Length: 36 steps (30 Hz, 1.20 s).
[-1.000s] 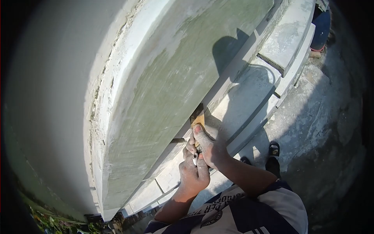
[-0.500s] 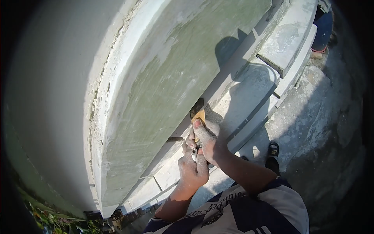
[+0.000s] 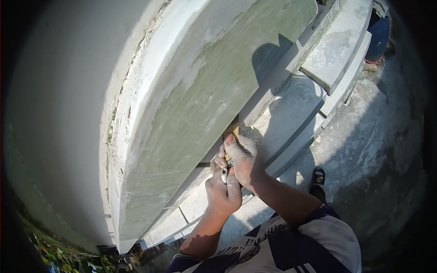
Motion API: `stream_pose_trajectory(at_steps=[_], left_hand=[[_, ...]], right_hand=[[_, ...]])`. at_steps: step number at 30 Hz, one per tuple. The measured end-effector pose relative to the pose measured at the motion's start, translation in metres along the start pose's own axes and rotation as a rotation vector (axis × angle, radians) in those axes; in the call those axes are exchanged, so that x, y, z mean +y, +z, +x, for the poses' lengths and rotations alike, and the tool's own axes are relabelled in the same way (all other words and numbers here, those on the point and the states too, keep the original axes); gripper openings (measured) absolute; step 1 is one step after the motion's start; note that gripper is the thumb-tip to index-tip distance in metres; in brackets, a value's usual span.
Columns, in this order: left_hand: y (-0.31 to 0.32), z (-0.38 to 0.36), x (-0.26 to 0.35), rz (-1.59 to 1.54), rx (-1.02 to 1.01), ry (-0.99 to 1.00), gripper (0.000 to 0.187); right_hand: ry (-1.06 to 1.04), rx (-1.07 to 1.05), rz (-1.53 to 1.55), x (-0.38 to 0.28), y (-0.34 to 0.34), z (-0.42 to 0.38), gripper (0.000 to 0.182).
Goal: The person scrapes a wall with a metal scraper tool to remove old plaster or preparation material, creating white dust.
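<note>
Both of my dusty hands are closed around a putty knife (image 3: 233,129). Its yellowish-brown blade points up and away from me, the tip tucked at the lower edge of a greenish-grey plastered slab (image 3: 191,123). My right hand (image 3: 242,160) grips nearer the blade, its thumb lying along the tool. Lower down, my left hand (image 3: 223,189) wraps the handle, and a pale handle end with a dark hole sticks out between its fingers. Most of the handle is hidden by fingers. The blade's tip is partly out of sight at the slab.
Below the slab run pale stepped ledges (image 3: 298,109), with a raised block (image 3: 334,54) at upper right. A curved wall (image 3: 59,113) rises on the left. The concrete floor (image 3: 350,150) and a sandalled foot (image 3: 318,176) show at right. Plants (image 3: 59,259) grow at lower left.
The putty knife and both hands have shifted slightly up and left. Less of the blade shows now beneath the slab's edge.
</note>
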<state>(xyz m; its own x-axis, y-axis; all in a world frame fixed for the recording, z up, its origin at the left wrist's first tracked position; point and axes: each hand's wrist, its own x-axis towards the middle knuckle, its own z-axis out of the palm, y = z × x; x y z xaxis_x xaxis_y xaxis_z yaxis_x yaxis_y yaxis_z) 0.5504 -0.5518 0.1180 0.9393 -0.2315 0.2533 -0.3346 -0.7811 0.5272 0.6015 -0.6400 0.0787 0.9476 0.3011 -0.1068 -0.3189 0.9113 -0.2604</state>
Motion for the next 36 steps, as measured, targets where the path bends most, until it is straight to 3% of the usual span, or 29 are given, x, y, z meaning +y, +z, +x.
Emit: stream_pose_trajectory(at_steps=[1,5,7,8,9,10,12,15,19,20,22,27,31,35,36], left_hand=[[0.003,-0.002,-0.004,0.028,0.043,0.084,0.015],[0.004,0.002,0.002,-0.098,-0.004,-0.016,0.019],[-0.001,0.005,0.008,-0.009,-0.038,-0.044,0.022],[-0.001,0.001,0.005,-0.004,-0.064,-0.064,0.025],[0.001,0.001,0.004,-0.004,-0.081,-0.081,0.028],[0.009,-0.002,0.007,-0.032,0.066,-0.018,0.027],[0.011,0.001,0.005,0.007,0.079,0.079,0.027],[0.003,0.0,0.005,-0.007,-0.057,-0.105,0.027],[0.009,-0.007,0.004,-0.009,-0.023,-0.103,0.03],[0.012,-0.008,0.004,0.014,0.011,-0.003,0.031],[0.016,-0.002,0.004,-0.079,-0.001,-0.138,0.024],[0.007,0.012,0.009,0.003,-0.013,0.041,0.02],[0.023,0.012,0.017,-0.077,0.063,-0.047,0.022],[0.019,0.023,0.02,-0.09,-0.051,-0.121,0.024],[0.023,0.022,0.013,-0.014,0.002,0.012,0.022]], right_hand=[[-0.04,-0.016,0.036,0.005,-0.001,-0.005,0.027],[-0.005,0.051,0.008,-0.006,0.002,-0.006,0.028],[0.01,0.063,0.013,-0.018,0.007,0.001,0.029],[-0.101,-0.002,0.075,-0.008,0.002,0.001,0.029],[-0.077,0.018,0.039,-0.002,0.0,-0.001,0.028],[-0.048,0.044,0.005,0.004,-0.002,-0.007,0.027],[-0.041,0.061,-0.124,-0.001,-0.002,-0.012,0.027],[-0.005,0.025,0.052,-0.027,0.011,0.001,0.03],[-0.039,0.058,-0.088,-0.005,-0.003,-0.009,0.028],[-0.055,0.056,-0.051,-0.004,-0.002,-0.013,0.029],[-0.043,0.052,-0.104,-0.008,-0.007,-0.001,0.03],[-0.122,-0.062,-0.003,-0.019,-0.003,0.0,0.033],[-0.109,0.033,-0.057,-0.021,-0.009,0.0,0.036],[-0.114,0.036,-0.124,-0.033,-0.008,0.008,0.032],[-0.063,0.006,-0.133,-0.037,-0.01,0.003,0.031]])
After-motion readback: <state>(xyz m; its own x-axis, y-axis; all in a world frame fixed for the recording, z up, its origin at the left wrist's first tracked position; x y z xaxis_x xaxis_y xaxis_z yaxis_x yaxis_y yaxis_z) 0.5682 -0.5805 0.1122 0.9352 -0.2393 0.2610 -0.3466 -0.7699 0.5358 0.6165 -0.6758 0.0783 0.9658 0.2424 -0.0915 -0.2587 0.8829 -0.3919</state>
